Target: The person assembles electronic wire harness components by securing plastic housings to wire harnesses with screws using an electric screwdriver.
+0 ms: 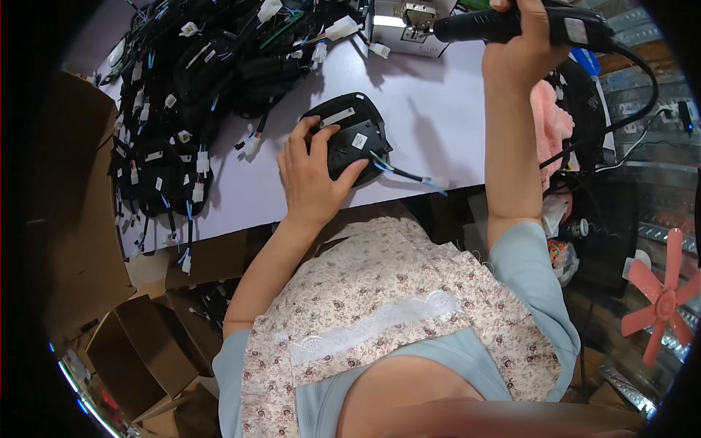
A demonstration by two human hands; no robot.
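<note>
A black rounded plastic housing (371, 125) lies on the white tabletop, with a short cable of blue and white wires (405, 174) running off its right side. My left hand (310, 175) steadies it, fingers over its left part and thumb along the lower edge. At the upper right, my right hand (517, 47) grips a black corded electric screwdriver (478, 27), held sideways. The tool's tip points left, at the metal front of a white box-shaped screw feeder (409, 38). Whether the tip touches it, I cannot tell.
A heap of black housings (237, 80) with wires and white connectors covers the table's left. A pink cloth (551, 124) lies right of my right forearm, near the screwdriver's cord (646, 80). Cardboard boxes (146, 339) stand lower left; a pink fan (664, 303) is at right.
</note>
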